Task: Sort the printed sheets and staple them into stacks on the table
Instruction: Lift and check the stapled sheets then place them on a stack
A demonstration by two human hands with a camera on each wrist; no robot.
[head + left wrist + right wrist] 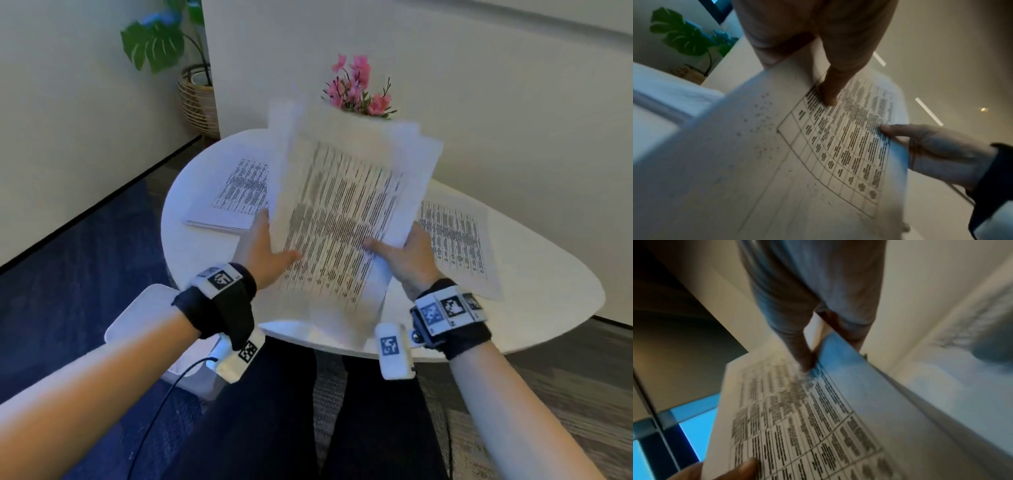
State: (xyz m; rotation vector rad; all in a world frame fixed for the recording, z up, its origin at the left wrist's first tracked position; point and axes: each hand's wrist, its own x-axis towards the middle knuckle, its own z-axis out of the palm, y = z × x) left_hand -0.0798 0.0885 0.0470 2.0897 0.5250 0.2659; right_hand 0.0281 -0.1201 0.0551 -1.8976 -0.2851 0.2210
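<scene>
Head view: left hand (265, 245) and right hand (409, 255) pinch the loose sheaf (342, 212) above the table (548, 291), between two laid piles. Advise squaring edges before stapling; stapler unseen.

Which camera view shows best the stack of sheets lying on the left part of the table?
The head view: the left stack lies flat on the white table, beyond the left hand, partly behind the held sheets. Neither wrist view clearly shows it; the held sheets fill them.
</scene>
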